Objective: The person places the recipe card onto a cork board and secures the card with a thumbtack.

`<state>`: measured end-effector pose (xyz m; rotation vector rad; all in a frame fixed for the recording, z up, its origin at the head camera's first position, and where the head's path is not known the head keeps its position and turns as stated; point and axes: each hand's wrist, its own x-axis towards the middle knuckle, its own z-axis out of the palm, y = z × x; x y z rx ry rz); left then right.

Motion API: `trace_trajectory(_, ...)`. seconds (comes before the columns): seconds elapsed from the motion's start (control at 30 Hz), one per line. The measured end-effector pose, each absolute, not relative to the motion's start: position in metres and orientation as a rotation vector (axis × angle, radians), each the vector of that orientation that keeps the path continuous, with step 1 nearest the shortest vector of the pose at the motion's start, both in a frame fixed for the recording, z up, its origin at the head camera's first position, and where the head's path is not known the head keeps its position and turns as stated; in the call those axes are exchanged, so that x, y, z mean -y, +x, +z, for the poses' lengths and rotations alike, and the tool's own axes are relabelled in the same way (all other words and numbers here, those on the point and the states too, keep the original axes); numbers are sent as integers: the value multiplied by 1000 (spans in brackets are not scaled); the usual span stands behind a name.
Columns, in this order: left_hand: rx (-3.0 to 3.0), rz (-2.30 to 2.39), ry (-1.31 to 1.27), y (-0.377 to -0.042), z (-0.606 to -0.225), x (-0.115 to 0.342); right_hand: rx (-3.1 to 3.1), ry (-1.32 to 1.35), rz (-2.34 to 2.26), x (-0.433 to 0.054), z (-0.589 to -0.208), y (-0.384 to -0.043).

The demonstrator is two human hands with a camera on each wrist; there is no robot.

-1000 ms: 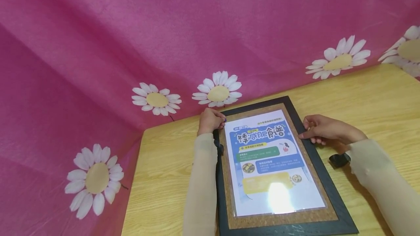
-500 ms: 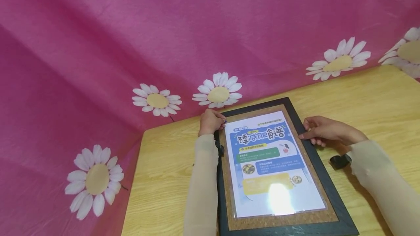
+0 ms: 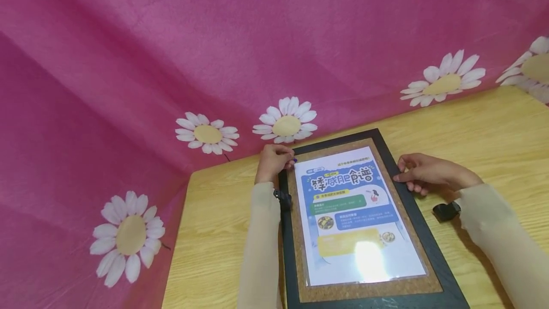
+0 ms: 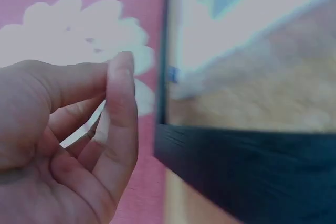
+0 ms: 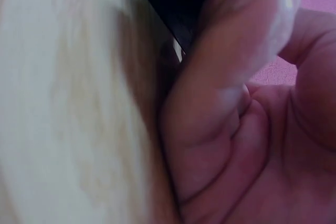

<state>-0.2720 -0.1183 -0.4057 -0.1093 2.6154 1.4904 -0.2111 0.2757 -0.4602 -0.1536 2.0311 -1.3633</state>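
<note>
A black-framed cork board [image 3: 369,294] lies on the table with a laminated poster [image 3: 334,271] on its cork. At the poster's upper left corner sits a small blue push pin [image 3: 295,160]; it also shows as a blurred blue spot in the left wrist view. My left hand [image 3: 276,161] is beside that corner. In the left wrist view its thumb and index fingertips come together with nothing visible between them, apart from the pin. Along the frame's right side, my right hand [image 3: 435,173] grips the black edge, thumb on top; its other fingertips are partly hidden.
The board rests on a light wooden table [image 3: 214,232]. Behind and to the left hangs a pink cloth [image 3: 206,37] printed with white daisies. Black wrist straps [image 3: 446,211] are worn over both sleeves. Glare whitens the lower part of the poster.
My left fingers have come slightly off the blue push pin, which shows more now. My right hand keeps its hold on the frame's edge. The board stays put.
</note>
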Motion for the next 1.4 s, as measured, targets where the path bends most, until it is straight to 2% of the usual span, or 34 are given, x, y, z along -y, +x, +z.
trace_trajectory(0.37,-2680,1596,64,-248,-382,134,-1994,-145,-1405,-278,-457,-209)
trace_trajectory(1.4,-2754,1621,-78,-179,-393,191,-2011,-184,-1392,-277,-459,-211)
